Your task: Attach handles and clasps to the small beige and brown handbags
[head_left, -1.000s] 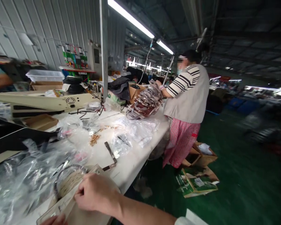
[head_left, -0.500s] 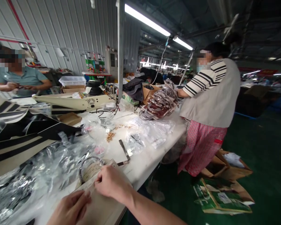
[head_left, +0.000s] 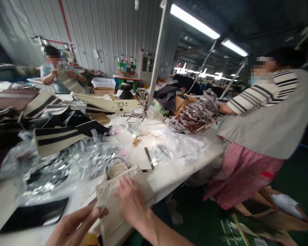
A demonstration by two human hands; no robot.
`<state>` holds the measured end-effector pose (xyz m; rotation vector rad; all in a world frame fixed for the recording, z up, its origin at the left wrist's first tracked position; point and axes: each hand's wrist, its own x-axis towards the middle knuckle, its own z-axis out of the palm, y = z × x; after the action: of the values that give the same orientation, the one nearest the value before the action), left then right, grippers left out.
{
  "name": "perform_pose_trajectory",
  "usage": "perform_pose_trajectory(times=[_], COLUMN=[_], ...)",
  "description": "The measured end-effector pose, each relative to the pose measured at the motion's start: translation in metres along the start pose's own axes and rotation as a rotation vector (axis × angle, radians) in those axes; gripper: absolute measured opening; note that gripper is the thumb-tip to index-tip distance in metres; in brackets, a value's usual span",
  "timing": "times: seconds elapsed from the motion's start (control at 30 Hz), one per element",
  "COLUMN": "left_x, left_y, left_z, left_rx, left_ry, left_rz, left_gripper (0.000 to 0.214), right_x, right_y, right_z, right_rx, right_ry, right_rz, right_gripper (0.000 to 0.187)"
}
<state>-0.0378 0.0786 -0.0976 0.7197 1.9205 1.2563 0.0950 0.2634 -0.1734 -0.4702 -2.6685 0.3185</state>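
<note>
My right hand (head_left: 130, 201) lies on a beige flat panel (head_left: 123, 205) at the near edge of the white table (head_left: 169, 174), fingers curled over its top. My left hand (head_left: 74, 225) pinches the panel's left corner between thumb and fingers. Just beyond the panel sits a coil of pale cord with a metal ring (head_left: 116, 167). A bent metal strip (head_left: 149, 160) lies to the right of the coil.
Clear plastic bags (head_left: 66, 160) cover the table. Beige panels with black stripes (head_left: 59, 136) lie at left. A person in a striped shirt (head_left: 267, 116) stands at the table's right beside stacked bagged items (head_left: 195, 118). Another person (head_left: 53, 71) works far left. Cardboard boxes (head_left: 272, 212) sit on the floor.
The view has swung left and the table now fills more of it. My left hand has come up and taken the panel's corner; my right hand has slid onto the panel.
</note>
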Motion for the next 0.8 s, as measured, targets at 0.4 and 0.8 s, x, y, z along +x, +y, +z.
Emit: perform_pose_trajectory(times=[0.4,0.8], left_x=[-0.026,-0.038], left_y=[-0.009,-0.022], left_z=[0.06,0.085], left_rx=[-0.515,-0.313], left_ry=[0.184,0.174], left_rz=[-0.003,0.01], left_gripper=[0.062,0.061], right_x=[-0.016,0.015], right_y=[0.016,0.013], right_z=[-0.013,-0.062], right_rx=[0.175,1.13], right_ry=[0.029,-0.287], right_rz=[-0.104,0.408], right_gripper=[0.034,0.059])
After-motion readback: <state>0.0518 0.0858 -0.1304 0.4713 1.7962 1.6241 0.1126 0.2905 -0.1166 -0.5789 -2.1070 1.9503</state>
